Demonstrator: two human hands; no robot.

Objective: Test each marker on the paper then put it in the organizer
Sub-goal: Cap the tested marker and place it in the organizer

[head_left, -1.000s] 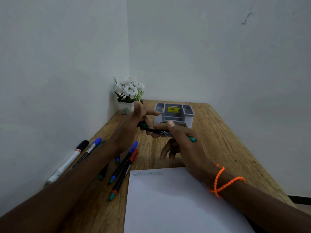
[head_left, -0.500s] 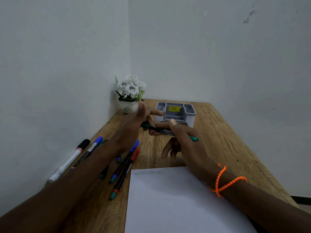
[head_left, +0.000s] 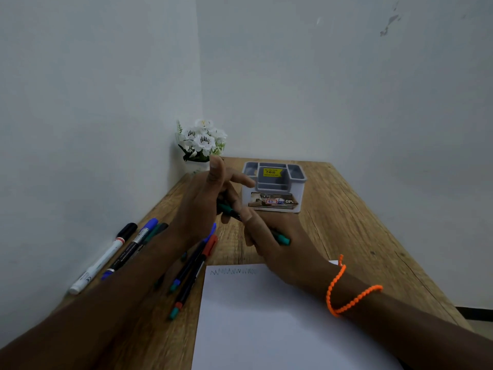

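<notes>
Both hands are gripping a slim black marker with teal ends [head_left: 280, 237] just in front of the grey plastic compartmented organizer [head_left: 274, 186]: the right hand [head_left: 277, 244] is clasping its barrel, the left hand [head_left: 205, 204] is curling round its far end, thumb raised.

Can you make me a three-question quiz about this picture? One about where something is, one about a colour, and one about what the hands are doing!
1. Where do the white flowers stand?
A. On the paper
B. In the far left corner of the desk
C. Inside the organizer

2. What colour is the bead bracelet on the right wrist?
A. Orange
B. Purple
C. White

3. What are the hands doing?
A. Resting flat on the paper
B. Both holding one green marker
C. Lifting the organizer

Answers:
1 B, the flowers sit where the two walls meet.
2 A, the beads are bright orange.
3 B, the left hand and right hand grip the two ends of the green marker in front of the organizer.
</notes>
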